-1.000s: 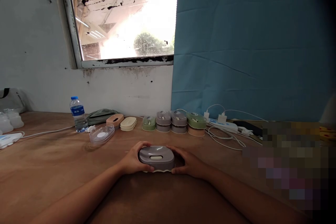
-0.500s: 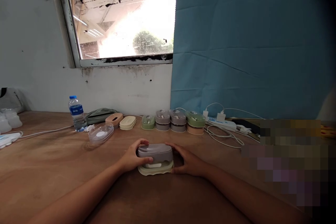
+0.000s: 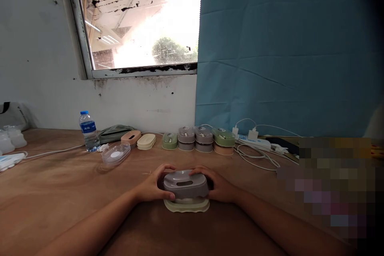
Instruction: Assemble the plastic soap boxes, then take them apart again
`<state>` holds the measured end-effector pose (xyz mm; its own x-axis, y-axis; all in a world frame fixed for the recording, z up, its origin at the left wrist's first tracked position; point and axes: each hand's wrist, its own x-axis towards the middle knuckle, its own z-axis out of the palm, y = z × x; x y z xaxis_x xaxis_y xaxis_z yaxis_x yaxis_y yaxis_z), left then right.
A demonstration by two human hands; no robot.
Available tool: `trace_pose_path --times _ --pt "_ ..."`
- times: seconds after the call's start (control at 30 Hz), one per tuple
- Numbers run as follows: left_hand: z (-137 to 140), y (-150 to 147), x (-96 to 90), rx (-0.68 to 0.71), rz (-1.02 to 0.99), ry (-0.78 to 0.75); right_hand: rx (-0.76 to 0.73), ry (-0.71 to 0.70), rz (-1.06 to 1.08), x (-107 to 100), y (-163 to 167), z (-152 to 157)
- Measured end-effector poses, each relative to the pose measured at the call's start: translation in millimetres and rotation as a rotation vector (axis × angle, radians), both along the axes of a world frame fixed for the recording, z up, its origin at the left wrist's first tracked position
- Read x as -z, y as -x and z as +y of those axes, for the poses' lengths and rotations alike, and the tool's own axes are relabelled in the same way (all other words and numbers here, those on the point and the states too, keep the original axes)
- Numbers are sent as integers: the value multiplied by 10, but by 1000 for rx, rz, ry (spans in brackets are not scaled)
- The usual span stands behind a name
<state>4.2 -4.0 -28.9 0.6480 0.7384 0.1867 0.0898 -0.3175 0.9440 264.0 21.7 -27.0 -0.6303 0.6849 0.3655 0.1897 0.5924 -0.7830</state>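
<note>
Between my hands is a grey oval box [image 3: 185,189] with a long slot in its dished top, tilted a little toward me. Under it shows a cream wavy-edged base [image 3: 186,207], with a paler clear part between the two. My left hand [image 3: 152,186] grips the left end, thumb on the near side and fingers behind. Curled round the right end is my right hand [image 3: 220,186], with fingertips resting on the top edge; its thumb is mostly hidden.
Along the back stand a peach box [image 3: 131,137], stacked cream lids [image 3: 146,141], a green box [image 3: 169,141] and several stacked boxes [image 3: 186,139]. A clear tray [image 3: 116,153] and a water bottle [image 3: 89,132] are left; cables and a power strip [image 3: 254,142] lie right.
The grey box has come slightly nearer and to the right and tipped toward me, so its top slot now shows. My right fingers have moved further onto its top.
</note>
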Motion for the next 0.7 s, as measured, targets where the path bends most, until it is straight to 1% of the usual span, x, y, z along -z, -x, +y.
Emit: trace_pose_path --times 0.07,0.17,0.23,0.3,0.33,0.4,0.47,0.5,0.57,0.7 --pt "31 23 30 7 -24 -53 64 85 122 9 6 29" --pt "84 81 53 -117 -41 -247 210 170 258 65 3 123" --pt "86 114 22 -201 0 -379 305 232 346 113 -7 199" --pt "48 123 -44 -219 93 -491 378 296 430 151 -20 266" --pt "17 116 -81 -191 148 -536 406 326 472 165 -26 292" --pt "-49 80 -139 -69 245 -599 453 379 553 180 -36 328" --pt "-98 33 -156 68 322 -639 488 425 627 183 -43 347" --pt "-112 13 -151 111 355 -656 501 445 659 182 -46 352" --pt "-118 -12 -133 137 411 -700 518 483 712 177 -52 357" --pt "-90 14 -140 81 550 -828 537 547 777 165 -63 360"
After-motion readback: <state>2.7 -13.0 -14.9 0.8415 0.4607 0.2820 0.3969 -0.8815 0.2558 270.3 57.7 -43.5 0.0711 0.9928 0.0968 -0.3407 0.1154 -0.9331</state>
